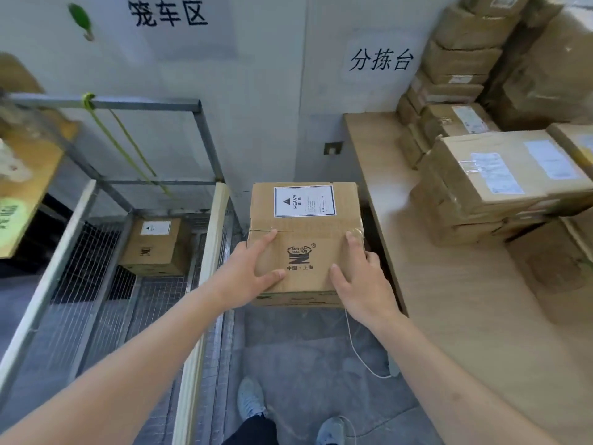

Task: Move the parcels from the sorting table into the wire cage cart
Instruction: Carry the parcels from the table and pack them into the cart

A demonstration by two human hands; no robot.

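- Head view — carried parcel (303,242) sits frame centre, in the gap between the wire cage cart (106,187) at left and the sorting table (449,284) at right, above the floor.
- Left hand (247,271) grips the near-left corner: fingers over the top, thumb spread along the top face. Right hand (359,277) grips the near-right edge, fingers flat on top and wrapping the side. Both hands are closed on the box; whether any fingers reach under it I cannot tell.
- Handling: white label (304,200) reads HEAVY, so expect real mass. Corrugated card, taped seam, looks stiff and square — it should not sag. Plain cardboard gives fair friction, though the tape strip is slicker.
- Best hold, in my judgement: palms on opposite sides, low, or fingers under the base. Top-edge grip risks slipping.
- One matching box (157,248) already stands in the cart, far corner, middle left of frame.
- More parcels (500,187) are stacked on the table, upper right.
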